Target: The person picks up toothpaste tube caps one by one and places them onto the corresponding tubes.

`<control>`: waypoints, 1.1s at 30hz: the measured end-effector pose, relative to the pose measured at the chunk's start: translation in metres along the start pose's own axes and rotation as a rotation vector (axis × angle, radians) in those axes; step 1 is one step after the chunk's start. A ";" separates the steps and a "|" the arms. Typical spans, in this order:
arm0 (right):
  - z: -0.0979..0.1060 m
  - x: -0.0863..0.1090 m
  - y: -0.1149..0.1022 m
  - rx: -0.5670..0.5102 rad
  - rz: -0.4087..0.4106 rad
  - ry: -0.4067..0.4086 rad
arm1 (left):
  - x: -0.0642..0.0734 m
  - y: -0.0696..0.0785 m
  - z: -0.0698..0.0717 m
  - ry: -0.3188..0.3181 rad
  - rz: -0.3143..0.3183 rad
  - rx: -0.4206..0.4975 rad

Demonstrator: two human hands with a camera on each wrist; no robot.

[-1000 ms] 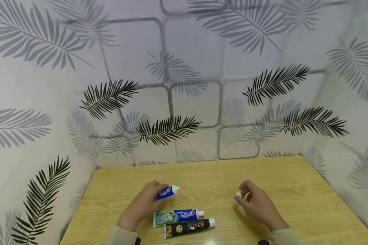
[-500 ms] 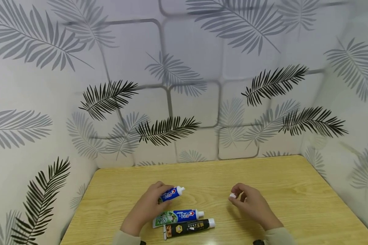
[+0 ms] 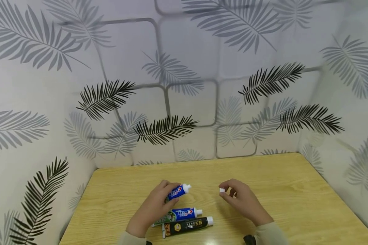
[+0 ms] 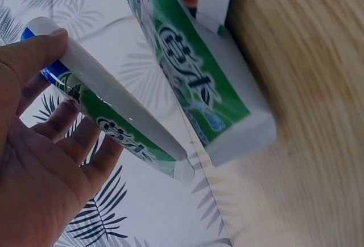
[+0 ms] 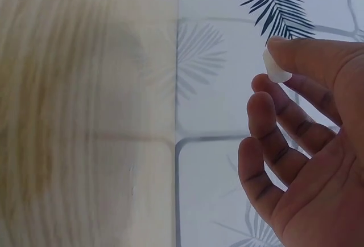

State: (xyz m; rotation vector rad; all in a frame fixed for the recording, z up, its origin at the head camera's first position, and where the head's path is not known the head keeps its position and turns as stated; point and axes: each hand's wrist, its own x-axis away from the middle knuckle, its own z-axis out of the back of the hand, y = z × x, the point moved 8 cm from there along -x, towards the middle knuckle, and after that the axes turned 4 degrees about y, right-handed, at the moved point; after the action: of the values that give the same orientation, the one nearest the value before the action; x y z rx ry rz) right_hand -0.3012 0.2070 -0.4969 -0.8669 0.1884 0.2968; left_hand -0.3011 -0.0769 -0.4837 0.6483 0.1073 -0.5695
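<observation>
My left hand (image 3: 157,202) grips a blue, green and white toothpaste tube (image 4: 122,107) between thumb and fingers. The tube's uncapped white nozzle points right in the head view. Across from it, my right hand (image 3: 243,200) pinches a small white cap (image 5: 277,66) between thumb and index finger; its other fingers curl loosely. A short gap separates cap and nozzle. Below the left hand lies a second blue-and-green toothpaste tube (image 3: 185,213) with a white cap, partly covered by that hand in the head view.
A black toothpaste tube (image 3: 188,226) with a white cap lies alongside the second tube, nearer the front. All rest on a light wooden table (image 3: 288,183). A leaf-patterned wall covering (image 3: 196,102) stands behind the table and at its sides.
My left hand has moved right with the tube, and my right hand has moved left with the cap, narrowing the gap between them. The two tubes on the table stay put.
</observation>
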 end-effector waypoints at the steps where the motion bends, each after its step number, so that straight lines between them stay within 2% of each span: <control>1: -0.002 -0.001 -0.002 -0.005 0.007 -0.004 | -0.001 0.002 -0.001 0.000 -0.008 0.005; 4: -0.007 -0.003 -0.008 -0.017 0.014 -0.021 | -0.002 0.007 -0.005 -0.007 -0.028 0.003; 9: -0.013 -0.003 -0.016 -0.040 0.035 -0.040 | -0.004 0.009 -0.012 -0.027 -0.017 -0.009; 20: -0.024 -0.002 -0.033 -0.076 0.080 -0.053 | -0.008 0.016 -0.019 -0.031 -0.029 -0.035; 33: -0.025 -0.001 -0.042 -0.075 0.106 -0.037 | -0.013 0.030 -0.026 -0.017 -0.066 -0.083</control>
State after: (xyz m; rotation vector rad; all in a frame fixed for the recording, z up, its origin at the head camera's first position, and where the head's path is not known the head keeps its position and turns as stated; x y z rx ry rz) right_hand -0.2895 0.1622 -0.4823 -0.9271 0.1899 0.4205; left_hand -0.2938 -0.0353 -0.4850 0.5605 0.1363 -0.6306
